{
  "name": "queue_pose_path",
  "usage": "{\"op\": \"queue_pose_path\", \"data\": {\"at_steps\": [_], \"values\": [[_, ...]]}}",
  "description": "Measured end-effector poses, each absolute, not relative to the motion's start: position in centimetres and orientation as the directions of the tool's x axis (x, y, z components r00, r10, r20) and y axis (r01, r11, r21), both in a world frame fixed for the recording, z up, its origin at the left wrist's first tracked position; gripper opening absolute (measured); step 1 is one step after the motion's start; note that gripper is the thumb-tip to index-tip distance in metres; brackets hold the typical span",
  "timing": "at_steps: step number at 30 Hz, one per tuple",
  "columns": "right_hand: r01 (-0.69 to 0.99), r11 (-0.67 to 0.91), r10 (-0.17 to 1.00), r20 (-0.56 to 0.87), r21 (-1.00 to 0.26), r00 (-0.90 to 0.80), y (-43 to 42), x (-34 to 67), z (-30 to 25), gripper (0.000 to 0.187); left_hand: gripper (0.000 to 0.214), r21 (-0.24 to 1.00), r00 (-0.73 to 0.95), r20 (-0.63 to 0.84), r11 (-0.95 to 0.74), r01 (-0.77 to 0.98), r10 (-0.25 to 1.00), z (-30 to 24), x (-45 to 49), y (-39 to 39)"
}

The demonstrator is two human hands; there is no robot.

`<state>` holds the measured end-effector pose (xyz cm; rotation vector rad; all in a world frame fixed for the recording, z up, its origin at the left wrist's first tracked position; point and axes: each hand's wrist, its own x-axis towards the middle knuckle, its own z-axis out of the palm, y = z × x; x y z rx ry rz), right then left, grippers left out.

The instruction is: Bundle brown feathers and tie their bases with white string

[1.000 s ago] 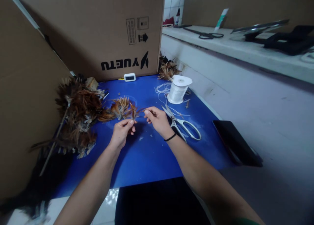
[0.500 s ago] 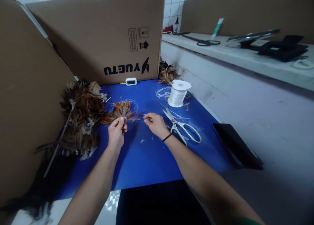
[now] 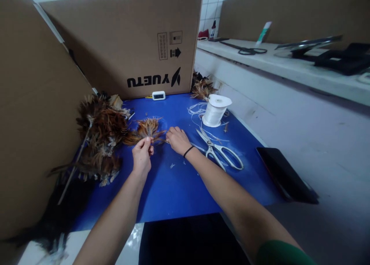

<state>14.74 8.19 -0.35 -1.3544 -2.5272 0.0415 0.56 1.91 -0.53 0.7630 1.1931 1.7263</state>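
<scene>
My left hand (image 3: 142, 153) pinches the base of a brown feather (image 3: 156, 139) between thumb and fingertips. Just beyond it, a tuft of orange-brown feathers (image 3: 147, 127) lies on the blue table. My right hand (image 3: 177, 139) is turned palm down with fingers curled at the tips of the loose feathers. Whatever is under those fingertips is hidden. Close by on the right lie silver scissors (image 3: 214, 147) with their blades slightly apart. Behind them stands a white spool of ribbon (image 3: 214, 112), with loose strands around its foot.
Bundled brown feathers (image 3: 105, 130) are heaped at the left, with a thin stick (image 3: 74, 166) across them. A cardboard box (image 3: 121, 41) walls off the back, a small white digital display (image 3: 158, 95) before it. A black phone-like slab (image 3: 285, 172) lies at the right edge.
My right hand has moved a little left and turned palm down, its fingers closer to the feathers by my left hand. My left hand keeps its pinch. The whole view has shifted slightly.
</scene>
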Motion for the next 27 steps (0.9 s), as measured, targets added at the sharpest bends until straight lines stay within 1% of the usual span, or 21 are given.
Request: {"op": "queue_pose_path", "data": {"at_steps": [6, 11, 15, 17, 19, 23, 27], "values": [[0.837, 0.514, 0.855, 0.187, -0.188, -0.483, 7.8, 15.5, 0.5, 0.018, 0.028, 0.941, -0.438, 0.011, -0.157, -0.300, 0.899, -0.5, 0.7, 1.9], [0.849, 0.458, 0.889, 0.155, -0.264, -0.431, 6.9, 17.3, 2.0, 0.016, 0.029, 0.940, -0.439, 0.007, -0.155, -0.303, 0.899, -0.5, 0.8, 1.8], [0.797, 0.449, 0.893, 0.230, -0.403, -0.387, 6.0, 19.1, 2.3, 0.012, 0.029, 0.944, -0.397, -0.007, -0.125, -0.305, 0.918, -0.6, 1.0, 1.7], [0.759, 0.472, 0.881, 0.281, -0.448, -0.381, 5.6, 19.6, 2.2, 0.011, 0.029, 0.948, -0.370, -0.011, -0.108, -0.299, 0.929, -0.7, 1.2, 1.6], [0.733, 0.507, 0.861, 0.300, -0.453, -0.411, 5.1, 19.8, 1.9, 0.011, 0.029, 0.950, -0.348, -0.013, -0.097, -0.296, 0.938, -0.8, 1.4, 1.6], [0.691, 0.589, 0.807, 0.253, -0.420, -0.534, 4.5, 19.6, 1.3, 0.008, 0.029, 0.955, -0.327, -0.015, -0.084, -0.285, 0.945, -0.9, 1.6, 1.5], [0.690, 0.629, 0.777, 0.264, -0.358, -0.572, 4.6, 19.6, 1.0, 0.007, 0.028, 0.959, -0.326, -0.015, -0.080, -0.274, 0.945, -0.9, 1.6, 1.5]]}}
